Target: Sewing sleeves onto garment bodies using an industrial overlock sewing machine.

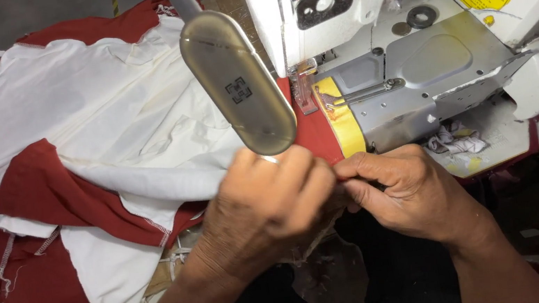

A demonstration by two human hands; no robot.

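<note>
A strip of red fabric runs from under the sewing machine's presser foot toward the person, its near edge pinched by the left hand and right hand, beside a heap of white and red garment pieces, under an oval work lamp.

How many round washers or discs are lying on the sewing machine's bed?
2: a black ring washer and a dull coin-like disc just left of it, both on the machine bed behind the metal plate. Others may be hidden.
</note>
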